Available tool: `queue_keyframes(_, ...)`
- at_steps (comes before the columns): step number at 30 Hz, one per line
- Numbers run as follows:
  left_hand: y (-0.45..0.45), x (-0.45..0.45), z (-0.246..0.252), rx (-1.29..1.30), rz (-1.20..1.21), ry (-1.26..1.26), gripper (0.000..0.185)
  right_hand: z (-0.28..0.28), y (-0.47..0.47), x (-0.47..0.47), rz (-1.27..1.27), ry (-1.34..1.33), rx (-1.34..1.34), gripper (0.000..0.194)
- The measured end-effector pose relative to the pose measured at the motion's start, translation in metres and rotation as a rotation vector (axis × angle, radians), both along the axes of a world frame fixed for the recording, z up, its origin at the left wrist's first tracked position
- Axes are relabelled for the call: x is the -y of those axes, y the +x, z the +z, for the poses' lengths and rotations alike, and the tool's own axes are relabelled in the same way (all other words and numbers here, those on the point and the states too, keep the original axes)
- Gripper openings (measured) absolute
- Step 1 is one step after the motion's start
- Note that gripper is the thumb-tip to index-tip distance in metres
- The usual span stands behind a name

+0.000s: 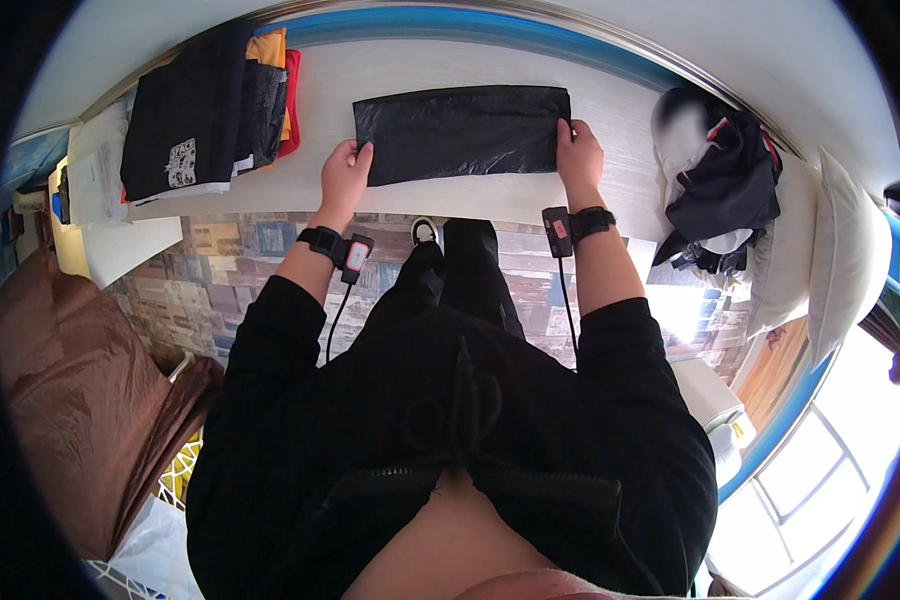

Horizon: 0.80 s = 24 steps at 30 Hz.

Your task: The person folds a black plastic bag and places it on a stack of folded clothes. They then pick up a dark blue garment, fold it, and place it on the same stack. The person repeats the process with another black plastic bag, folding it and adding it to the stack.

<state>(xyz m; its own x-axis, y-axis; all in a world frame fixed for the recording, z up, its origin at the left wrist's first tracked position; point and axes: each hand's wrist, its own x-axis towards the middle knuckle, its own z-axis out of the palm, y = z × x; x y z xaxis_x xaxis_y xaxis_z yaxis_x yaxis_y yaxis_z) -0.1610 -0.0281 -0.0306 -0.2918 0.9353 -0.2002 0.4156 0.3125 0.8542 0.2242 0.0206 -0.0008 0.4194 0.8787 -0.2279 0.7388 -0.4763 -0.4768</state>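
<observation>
A black plastic bag [461,135], flattened into a long rectangle with wrinkles, lies across the pale wooden tabletop [420,64] in front of me. My left hand [347,174] grips its lower left corner between thumb and fingers. At its right short edge, my right hand [579,156] pinches the plastic, the thumb on top. Both wrists wear black straps with small cabled devices.
Folded clothes, with a black printed garment [184,127] on top, are stacked at the table's left. Crumpled dark and white clothes [727,180] lie at its right, beside white pillows [844,255]. A brown cover [75,405] drapes over something at lower left.
</observation>
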Motion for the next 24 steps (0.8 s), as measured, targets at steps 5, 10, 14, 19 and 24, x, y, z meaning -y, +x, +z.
queue_keyframes(5,-0.004,-0.001,-0.01,-0.131,-0.006,-0.054,0.03,0.009,-0.012,-0.006,-0.002,-0.026,0.116,0.041)
queue_keyframes(10,-0.004,0.0,-0.012,-0.129,0.008,-0.01,0.028,0.002,-0.01,-0.008,-0.014,-0.018,0.112,0.04)
queue_keyframes(14,-0.001,-0.002,-0.004,-0.169,-0.003,-0.004,0.028,0.001,-0.011,-0.01,-0.028,-0.017,0.13,0.038)
queue_keyframes(19,-0.003,0.0,-0.015,-0.195,0.039,0.036,0.025,0.007,-0.014,-0.017,-0.017,-0.088,0.167,0.036)
queue_keyframes(24,0.009,-0.003,0.03,-0.307,0.06,0.129,0.031,0.007,-0.013,-0.017,-0.033,-0.099,0.167,0.036)
